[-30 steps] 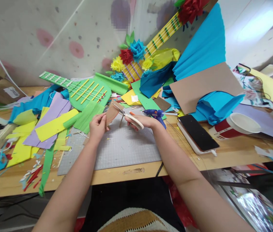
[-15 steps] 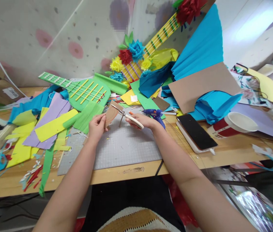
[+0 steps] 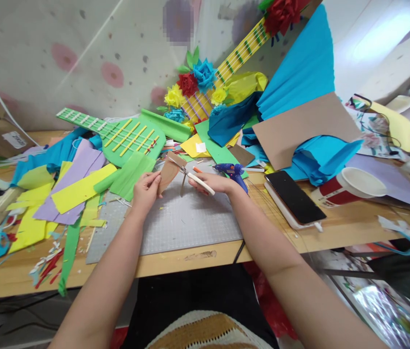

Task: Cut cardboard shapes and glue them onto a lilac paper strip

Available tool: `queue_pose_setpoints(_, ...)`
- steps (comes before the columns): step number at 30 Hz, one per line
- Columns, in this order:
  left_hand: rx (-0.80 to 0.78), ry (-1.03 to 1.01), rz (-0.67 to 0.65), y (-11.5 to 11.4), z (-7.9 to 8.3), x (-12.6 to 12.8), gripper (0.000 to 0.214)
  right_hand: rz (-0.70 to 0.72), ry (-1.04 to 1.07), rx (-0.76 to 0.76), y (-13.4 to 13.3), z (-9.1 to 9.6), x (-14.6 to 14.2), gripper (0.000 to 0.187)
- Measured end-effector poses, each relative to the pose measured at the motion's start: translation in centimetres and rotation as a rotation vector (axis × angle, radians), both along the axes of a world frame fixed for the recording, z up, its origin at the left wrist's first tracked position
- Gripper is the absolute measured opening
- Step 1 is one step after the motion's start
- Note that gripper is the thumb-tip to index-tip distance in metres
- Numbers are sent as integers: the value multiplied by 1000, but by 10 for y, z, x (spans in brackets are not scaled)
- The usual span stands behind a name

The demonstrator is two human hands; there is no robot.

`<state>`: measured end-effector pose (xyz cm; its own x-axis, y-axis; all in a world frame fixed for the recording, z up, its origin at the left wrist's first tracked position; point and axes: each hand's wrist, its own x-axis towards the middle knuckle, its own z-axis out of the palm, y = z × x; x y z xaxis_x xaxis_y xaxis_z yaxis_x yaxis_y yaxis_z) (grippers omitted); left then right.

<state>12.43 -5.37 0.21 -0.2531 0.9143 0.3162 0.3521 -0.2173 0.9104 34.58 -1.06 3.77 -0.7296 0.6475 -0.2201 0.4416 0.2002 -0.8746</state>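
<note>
I have two hands at work and one thing in each. My left hand (image 3: 147, 191) pinches one small piece of brown card (image 3: 168, 172) by its lower edge, fingers closed on it. It is held up just above the grey mat (image 3: 190, 223), in the middle of the table (image 3: 336, 228). My right hand (image 3: 215, 183) is wrapped round one pair of scissors (image 3: 192, 175), whose blades meet the card's upper right edge.

There is one blue glue gun (image 3: 232, 170) just behind my right hand. To its right lie one dark phone (image 3: 294, 198) and one paper cup (image 3: 352, 186) tipped on its side. There are two paper guitars, a green guitar (image 3: 125, 140) lying flat behind my left hand and a yellow guitar (image 3: 227, 68) leaning on the wall. On the yellow one I count six paper flowers (image 3: 205, 75): two red, two blue and two yellow. One big brown sheet (image 3: 303, 128) rests on the blue paper.

The scissor handles are buried in my fist, and I cannot tell how far the blades are parted. One thin brown strip (image 3: 182, 184) hangs below them, and whether it is still joined to the card is unclear. The top red flower is cut off by the frame. The paper scraps at left are too jumbled to count.
</note>
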Motion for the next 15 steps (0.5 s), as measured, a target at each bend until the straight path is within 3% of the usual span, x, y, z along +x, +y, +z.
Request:
queue_pose_setpoints(8,-5,25,14,-2,4,-4,28,-120,66,-97,-2,-5,-1,42)
queue_pose_setpoints(15,27,93,21,0,6,-10,27,-151,25,-48,-5,0,-3,45)
